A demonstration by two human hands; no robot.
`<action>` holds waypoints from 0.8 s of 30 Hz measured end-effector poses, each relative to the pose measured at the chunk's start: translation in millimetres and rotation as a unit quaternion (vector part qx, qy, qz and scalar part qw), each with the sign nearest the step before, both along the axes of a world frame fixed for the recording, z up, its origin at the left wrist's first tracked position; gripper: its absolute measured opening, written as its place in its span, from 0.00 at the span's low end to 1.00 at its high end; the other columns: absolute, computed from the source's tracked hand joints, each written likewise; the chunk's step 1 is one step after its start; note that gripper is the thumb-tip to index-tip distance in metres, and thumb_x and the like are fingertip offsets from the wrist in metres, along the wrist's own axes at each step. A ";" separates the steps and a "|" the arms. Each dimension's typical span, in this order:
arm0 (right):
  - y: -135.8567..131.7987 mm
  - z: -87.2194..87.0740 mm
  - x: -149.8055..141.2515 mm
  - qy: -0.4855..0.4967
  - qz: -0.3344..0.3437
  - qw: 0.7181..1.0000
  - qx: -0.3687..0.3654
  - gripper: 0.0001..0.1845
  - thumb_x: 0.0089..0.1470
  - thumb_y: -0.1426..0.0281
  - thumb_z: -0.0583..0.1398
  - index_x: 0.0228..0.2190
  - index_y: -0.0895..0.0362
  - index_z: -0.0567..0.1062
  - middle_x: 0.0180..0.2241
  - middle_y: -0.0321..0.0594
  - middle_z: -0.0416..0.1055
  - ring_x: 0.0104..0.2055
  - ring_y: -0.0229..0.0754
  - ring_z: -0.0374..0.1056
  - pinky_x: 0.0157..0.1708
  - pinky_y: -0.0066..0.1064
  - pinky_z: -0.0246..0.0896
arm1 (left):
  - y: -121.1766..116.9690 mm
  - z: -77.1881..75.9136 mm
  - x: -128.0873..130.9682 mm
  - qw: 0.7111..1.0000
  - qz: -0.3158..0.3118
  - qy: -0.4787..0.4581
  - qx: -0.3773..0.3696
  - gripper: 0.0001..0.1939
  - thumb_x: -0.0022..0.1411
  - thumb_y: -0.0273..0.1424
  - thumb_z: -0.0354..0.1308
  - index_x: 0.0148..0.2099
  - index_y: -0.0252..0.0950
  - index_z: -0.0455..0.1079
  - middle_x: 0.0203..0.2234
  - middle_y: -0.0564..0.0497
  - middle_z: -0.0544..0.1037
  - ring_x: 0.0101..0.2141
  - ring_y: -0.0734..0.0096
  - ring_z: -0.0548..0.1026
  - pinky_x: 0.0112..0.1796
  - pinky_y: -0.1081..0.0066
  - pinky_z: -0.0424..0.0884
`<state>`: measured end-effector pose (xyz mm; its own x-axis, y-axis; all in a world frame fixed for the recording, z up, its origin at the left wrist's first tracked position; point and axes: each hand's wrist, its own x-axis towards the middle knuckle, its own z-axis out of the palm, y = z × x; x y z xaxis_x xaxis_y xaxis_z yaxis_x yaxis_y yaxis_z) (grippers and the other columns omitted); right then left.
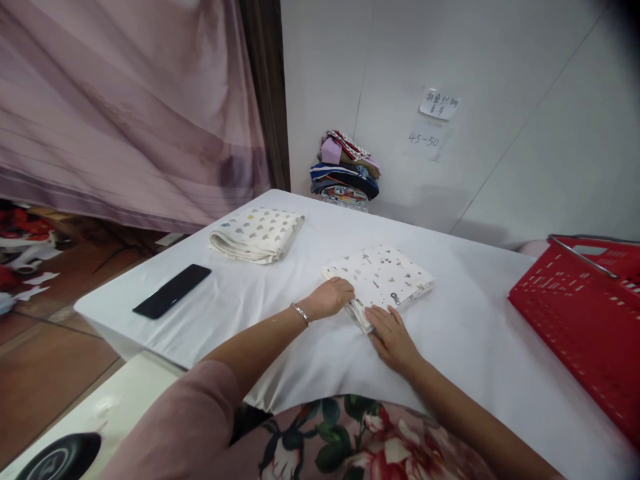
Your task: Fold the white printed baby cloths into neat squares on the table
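Observation:
A folded white cloth [383, 273] with a small scattered print lies on the white-covered table in front of me. My left hand [330, 297], a silver bracelet at its wrist, has its fingers curled round the cloth's left near edge. Just to the right, my right hand [393, 337] rests on the near edge with fingers stretched out and fairly flat. The thumb side of that hand is partly hidden. Farther left on the table sits another folded cloth [263, 233], cream with rows of grey motifs, touched by neither hand.
A black flat slab [173, 291] lies at the left of the white table [470, 373]. On the right stands a red plastic basket [575, 313] with a metal handle. Stacked clothes [345, 173] rise beyond the far edge, against a white wall. A curtain [125, 100] hangs at left.

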<state>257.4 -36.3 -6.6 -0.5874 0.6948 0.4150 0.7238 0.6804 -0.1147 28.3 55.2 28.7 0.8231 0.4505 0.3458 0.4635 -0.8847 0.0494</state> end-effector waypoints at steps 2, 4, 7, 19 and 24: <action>-0.2 0.2 0.2 -0.002 0.000 1.000 0.004 0.28 0.56 0.74 0.50 0.59 0.57 0.56 0.56 0.47 0.61 0.60 0.46 0.53 0.59 0.49 0.42 | -2.7 -2.2 0.2 1.000 0.018 -0.008 -0.002 0.10 0.63 0.24 0.46 0.37 0.35 0.69 0.33 0.47 0.73 0.37 0.68 0.69 0.41 0.67 0.63; -0.2 -0.1 0.6 -0.006 -0.001 1.000 0.007 0.27 0.57 0.73 0.50 0.59 0.56 0.57 0.57 0.47 0.60 0.61 0.46 0.52 0.59 0.49 0.43 | -5.3 -4.2 0.7 0.999 0.031 -0.016 -0.008 0.10 0.63 0.25 0.46 0.38 0.35 0.69 0.33 0.47 0.73 0.38 0.68 0.68 0.41 0.67 0.63; -0.2 -1.3 1.3 -0.012 -0.007 1.000 0.010 0.26 0.57 0.73 0.50 0.57 0.55 0.60 0.58 0.46 0.58 0.61 0.47 0.50 0.59 0.49 0.43 | -8.6 -6.4 1.5 0.999 0.032 -0.023 -0.009 0.09 0.62 0.25 0.46 0.38 0.34 0.69 0.34 0.46 0.72 0.39 0.67 0.68 0.41 0.67 0.64; 0.3 -4.5 2.0 -0.009 0.003 1.000 0.022 0.22 0.57 0.74 0.51 0.53 0.53 0.65 0.57 0.45 0.61 0.60 0.48 0.52 0.58 0.49 0.45 | -24.0 -14.8 1.3 0.999 0.011 -0.043 0.026 0.11 0.64 0.25 0.45 0.43 0.35 0.68 0.36 0.46 0.73 0.41 0.68 0.69 0.47 0.65 0.63; -1.7 -6.9 0.1 -0.006 -0.006 1.000 0.028 0.23 0.56 0.75 0.50 0.53 0.53 0.65 0.56 0.45 0.61 0.60 0.48 0.52 0.58 0.50 0.44 | -22.1 -16.7 -3.6 0.998 0.017 -0.052 0.021 0.12 0.64 0.26 0.45 0.44 0.35 0.68 0.39 0.46 0.74 0.43 0.68 0.69 0.48 0.65 0.64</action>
<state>257.6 -38.0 -13.5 -0.5850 0.6776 0.4458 0.7326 0.6773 -0.0682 24.7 33.0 11.9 0.7665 0.4602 0.4480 0.4868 -0.8713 0.0622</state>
